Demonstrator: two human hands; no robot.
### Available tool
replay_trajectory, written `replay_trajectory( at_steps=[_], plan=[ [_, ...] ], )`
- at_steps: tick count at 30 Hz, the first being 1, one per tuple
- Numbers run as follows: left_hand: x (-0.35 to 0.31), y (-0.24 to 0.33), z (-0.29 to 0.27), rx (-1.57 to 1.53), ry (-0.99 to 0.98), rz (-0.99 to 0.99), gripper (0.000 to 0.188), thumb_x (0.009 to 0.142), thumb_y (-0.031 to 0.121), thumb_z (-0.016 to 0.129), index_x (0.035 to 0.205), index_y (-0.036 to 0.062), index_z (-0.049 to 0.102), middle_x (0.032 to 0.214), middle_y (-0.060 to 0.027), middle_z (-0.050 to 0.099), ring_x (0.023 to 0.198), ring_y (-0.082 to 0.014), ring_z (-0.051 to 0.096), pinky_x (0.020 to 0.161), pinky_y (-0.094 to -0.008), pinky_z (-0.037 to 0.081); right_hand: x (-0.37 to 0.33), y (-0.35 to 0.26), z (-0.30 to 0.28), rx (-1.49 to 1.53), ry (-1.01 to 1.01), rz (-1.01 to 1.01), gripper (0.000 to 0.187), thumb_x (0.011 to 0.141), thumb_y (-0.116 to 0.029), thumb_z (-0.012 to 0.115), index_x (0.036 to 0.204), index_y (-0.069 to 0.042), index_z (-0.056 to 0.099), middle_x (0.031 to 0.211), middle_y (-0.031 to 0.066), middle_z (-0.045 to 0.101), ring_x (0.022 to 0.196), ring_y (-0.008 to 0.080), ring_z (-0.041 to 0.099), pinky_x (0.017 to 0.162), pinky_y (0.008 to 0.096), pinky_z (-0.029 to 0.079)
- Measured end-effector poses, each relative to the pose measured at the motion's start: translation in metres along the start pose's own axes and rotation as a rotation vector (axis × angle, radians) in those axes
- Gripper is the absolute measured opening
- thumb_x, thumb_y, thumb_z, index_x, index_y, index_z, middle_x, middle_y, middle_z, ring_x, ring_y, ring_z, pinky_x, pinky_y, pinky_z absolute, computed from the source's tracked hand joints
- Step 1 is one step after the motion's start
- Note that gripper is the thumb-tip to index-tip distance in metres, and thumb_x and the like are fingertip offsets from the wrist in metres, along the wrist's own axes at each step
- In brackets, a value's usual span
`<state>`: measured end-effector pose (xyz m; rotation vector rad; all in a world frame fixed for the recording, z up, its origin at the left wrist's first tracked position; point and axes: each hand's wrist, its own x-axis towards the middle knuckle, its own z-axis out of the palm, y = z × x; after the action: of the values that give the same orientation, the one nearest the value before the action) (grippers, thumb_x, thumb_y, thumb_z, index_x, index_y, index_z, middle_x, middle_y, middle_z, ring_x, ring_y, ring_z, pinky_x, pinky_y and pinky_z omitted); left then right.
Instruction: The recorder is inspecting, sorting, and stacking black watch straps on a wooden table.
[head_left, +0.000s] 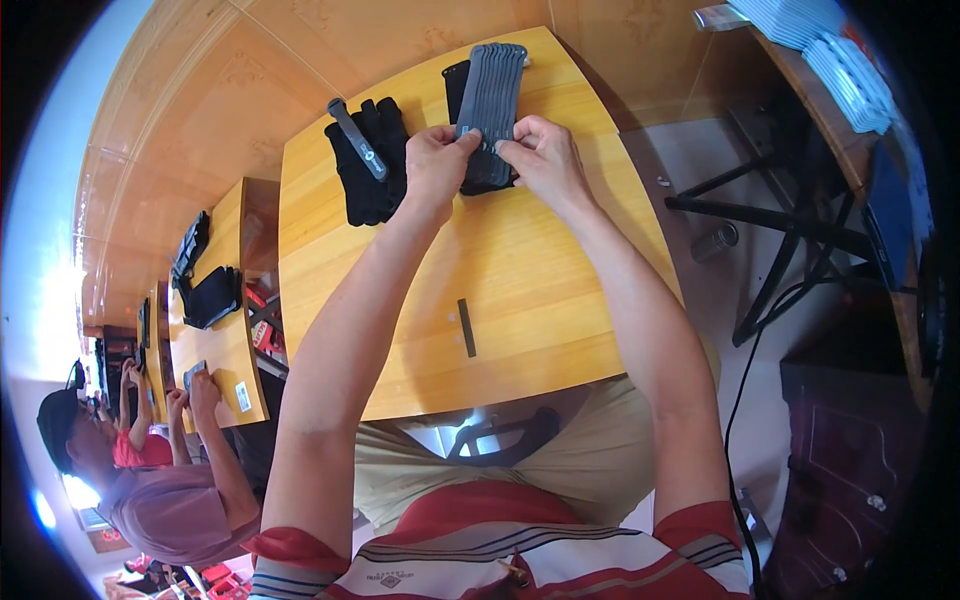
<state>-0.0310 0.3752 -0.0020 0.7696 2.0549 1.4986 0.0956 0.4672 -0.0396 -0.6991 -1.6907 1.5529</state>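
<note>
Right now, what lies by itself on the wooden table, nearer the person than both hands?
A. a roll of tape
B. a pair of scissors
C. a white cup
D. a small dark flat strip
D: a small dark strip lies alone on the table, while the left hand and right hand both grip the stack of grey straps farther away.

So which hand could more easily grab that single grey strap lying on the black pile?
Probably the left hand: the grey strap on the black pile lies just beside it, while the right hand is farther away.
</note>
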Motion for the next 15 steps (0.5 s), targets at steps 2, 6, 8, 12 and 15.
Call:
replay_trajectory(
  at_steps=[2, 6, 8, 12, 15],
  plan=[
    [-0.002, 0.0, 0.001, -0.083, -0.037, 0.013, 0.016, 0.092, 0.015, 0.072, 0.094, -0.0007, 0.071, 0.081, 0.0, 0.069, 0.066, -0.006, 0.057, 0.061, -0.0225, 0.045, -0.001, -0.002, -0.003, 0.111, -0.045, 0.03, 0.012, 0.081, -0.004, 0.066, 0.09, 0.003, 0.063, 0.071, 0.0073, 0.068, 0.062, 0.0089, 0.06, 0.054, 0.0267, 0.047],
    [-0.002, -0.001, 0.002, -0.182, -0.083, 0.036, 0.013, 0.093, 0.015, 0.072, 0.091, 0.0025, 0.069, 0.079, 0.0007, 0.068, 0.066, -0.0065, 0.059, 0.06, -0.0219, 0.045, -0.001, -0.003, -0.005, 0.167, -0.048, -0.053, 0.019, 0.082, 0.0, 0.062, 0.101, 0.004, 0.061, 0.078, 0.0088, 0.07, 0.064, 0.0087, 0.06, 0.055, 0.0249, 0.046],
    [-0.001, -0.004, -0.002, -0.236, -0.088, 0.032, 0.019, 0.09, 0.014, 0.075, 0.094, -0.0028, 0.068, 0.077, 0.0003, 0.066, 0.065, -0.0063, 0.054, 0.057, -0.0228, 0.042, -0.003, -0.011, -0.001, 0.205, -0.021, -0.079, 0.03, 0.083, 0.003, 0.06, 0.113, 0.005, 0.059, 0.084, 0.01, 0.071, 0.069, 0.0083, 0.062, 0.057, 0.0243, 0.047],
    [-0.007, 0.0, 0.004, -0.332, -0.091, 0.051, 0.024, 0.09, 0.013, 0.075, 0.105, -0.0026, 0.064, 0.082, -0.0003, 0.065, 0.066, -0.0061, 0.054, 0.056, -0.0222, 0.041, -0.003, -0.009, -0.007, 0.218, -0.047, -0.056, 0.041, 0.085, 0.002, 0.061, 0.126, 0.005, 0.056, 0.088, 0.0107, 0.072, 0.073, 0.0089, 0.064, 0.061, 0.0239, 0.049],
    [-0.012, 0.007, 0.007, -0.316, 0.054, 0.043, 0.03, 0.092, 0.012, 0.071, 0.116, -0.0008, 0.057, 0.091, -0.0029, 0.065, 0.071, -0.0068, 0.057, 0.058, -0.0222, 0.042, -0.004, -0.009, -0.009, 0.17, -0.075, -0.04, 0.046, 0.088, -0.001, 0.063, 0.132, 0.005, 0.053, 0.09, 0.0104, 0.072, 0.074, 0.0095, 0.065, 0.061, 0.0244, 0.052]
  ],
)
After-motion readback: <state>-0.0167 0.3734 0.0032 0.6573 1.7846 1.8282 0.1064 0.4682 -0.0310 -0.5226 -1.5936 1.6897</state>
